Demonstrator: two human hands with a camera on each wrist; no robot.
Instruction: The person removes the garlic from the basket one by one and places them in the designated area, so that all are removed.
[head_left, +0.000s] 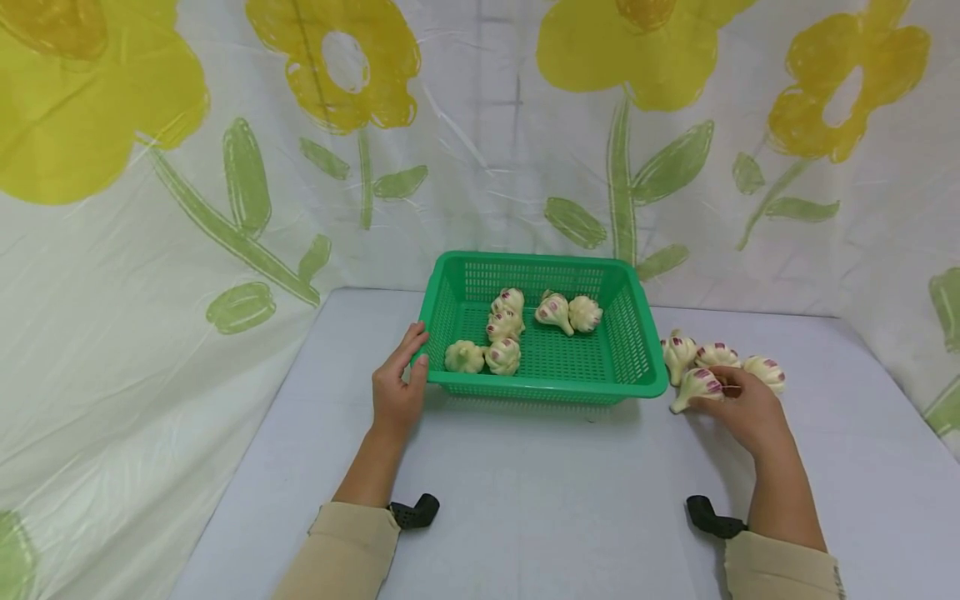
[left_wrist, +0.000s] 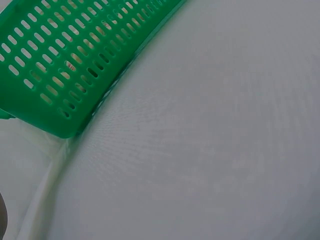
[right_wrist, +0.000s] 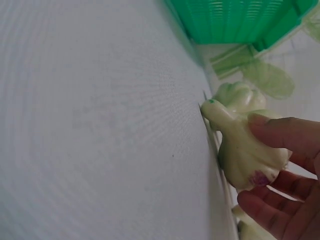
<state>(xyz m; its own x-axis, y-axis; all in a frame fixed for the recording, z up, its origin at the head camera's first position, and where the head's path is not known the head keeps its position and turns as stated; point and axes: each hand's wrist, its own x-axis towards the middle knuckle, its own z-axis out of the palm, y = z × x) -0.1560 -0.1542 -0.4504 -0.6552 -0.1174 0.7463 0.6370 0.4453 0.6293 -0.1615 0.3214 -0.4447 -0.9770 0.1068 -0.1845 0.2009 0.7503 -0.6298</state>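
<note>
My right hand (head_left: 745,410) grips a garlic bulb (head_left: 699,387) with purple marks, just off the basket's right front corner. In the right wrist view the thumb lies on one side of that bulb (right_wrist: 248,145) and the fingers curl on the other. Several more garlic bulbs (head_left: 717,356) lie behind it on the table. My left hand (head_left: 398,390) rests with extended fingers against the left front corner of a green plastic basket (head_left: 540,388). Inside the basket are several garlic bulbs (head_left: 504,357), grouped at the left and the back middle.
The white table (head_left: 555,492) runs back to a hanging white sheet (head_left: 480,183) printed with yellow flowers. A black wrist camera (head_left: 415,511) sits at the left sleeve, another black camera (head_left: 714,517) at the right sleeve.
</note>
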